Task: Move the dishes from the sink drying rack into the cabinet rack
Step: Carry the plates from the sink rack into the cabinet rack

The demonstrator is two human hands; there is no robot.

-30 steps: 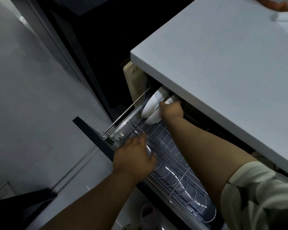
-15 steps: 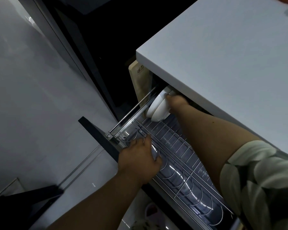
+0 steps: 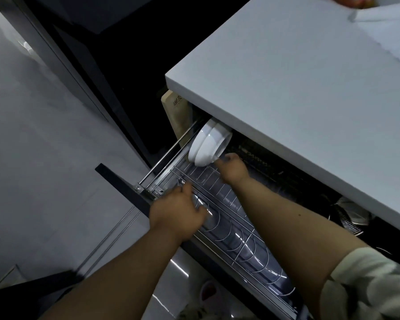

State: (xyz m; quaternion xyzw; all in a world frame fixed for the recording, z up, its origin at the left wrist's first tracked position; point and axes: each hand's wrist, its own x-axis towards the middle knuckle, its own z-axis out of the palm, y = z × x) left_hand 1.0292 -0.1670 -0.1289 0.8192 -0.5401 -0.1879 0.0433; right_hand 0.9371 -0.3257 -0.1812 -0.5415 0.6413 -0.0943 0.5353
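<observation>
- A big white desk (image 3: 298, 107) is seen on the right, and its edge hangs over the far part of the pulled-out cabinet rack (image 3: 231, 218).
- The cabinet rack is made of shiny wire. Its long side is seen to run from the far left corner down to the near right.
- A wooden board (image 3: 177, 112) is stood on edge past the far end of the rack.
- Two white bowls (image 3: 207, 146) are stood on their sides at the far end of the rack, one tucked against the other, half under the desk edge.
- The bowls lie just up and to the left of the right hand (image 3: 232, 167). The fingertips are at the rim of the nearer bowl. A touch looks likely, but it cannot be told for sure. The fingers look loosely bent, and nothing is held in them.
- The right hand is the nearer one to the bowls by far.
- The left hand (image 3: 178, 213) is laid on the front rail of the rack, well apart from the bowls. Its fingers are curled over the wire, so the rack seems to be held steady.
- The next move is judged to be small: the nearer bowl may need a soft push so it sits snug between the wires.
</observation>
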